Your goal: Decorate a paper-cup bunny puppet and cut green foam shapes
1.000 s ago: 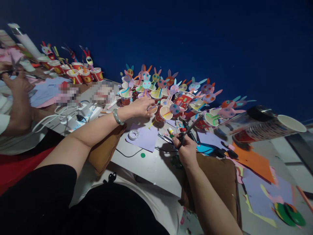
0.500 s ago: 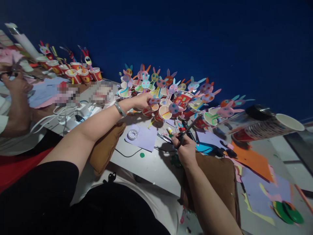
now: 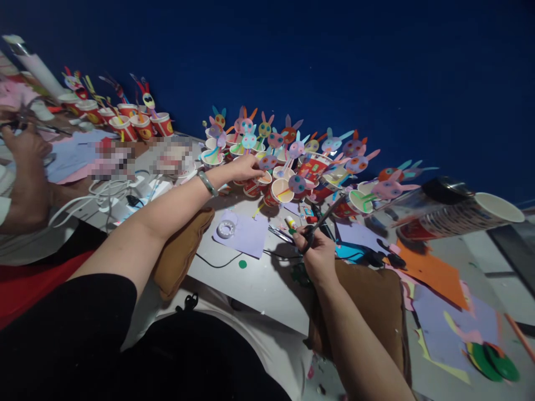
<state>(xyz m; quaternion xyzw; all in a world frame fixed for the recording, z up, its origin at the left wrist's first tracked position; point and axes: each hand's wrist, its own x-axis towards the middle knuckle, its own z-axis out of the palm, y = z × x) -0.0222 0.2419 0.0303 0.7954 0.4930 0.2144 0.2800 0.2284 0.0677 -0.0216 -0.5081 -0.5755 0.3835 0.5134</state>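
Note:
My left hand (image 3: 246,169), with a green bangle on its wrist, reaches to the front of a cluster of paper cups. Its fingers are closed at the lower left edge of a purple paper rabbit (image 3: 268,161), over a cup's rim; the fingertips are partly hidden. Just right of it stands a red cup (image 3: 279,192) with a yellow strip inside. My right hand (image 3: 318,253) grips black-handled scissors (image 3: 321,225), blades pointing up and right, above the table. A green paper piece (image 3: 291,231) shows by the right thumb.
A roll of tape (image 3: 226,228) lies on lilac paper (image 3: 251,236). Brown cushions (image 3: 363,301) flank the table edge. A stack of cups (image 3: 455,220) lies at right, near orange paper (image 3: 434,273). A co-worker's hands (image 3: 27,139) hold scissors at far left.
The purple rabbit's head has risen and stands more upright beside my left fingers. My left hand has shifted slightly up. My right hand and its scissors stay nearly still.

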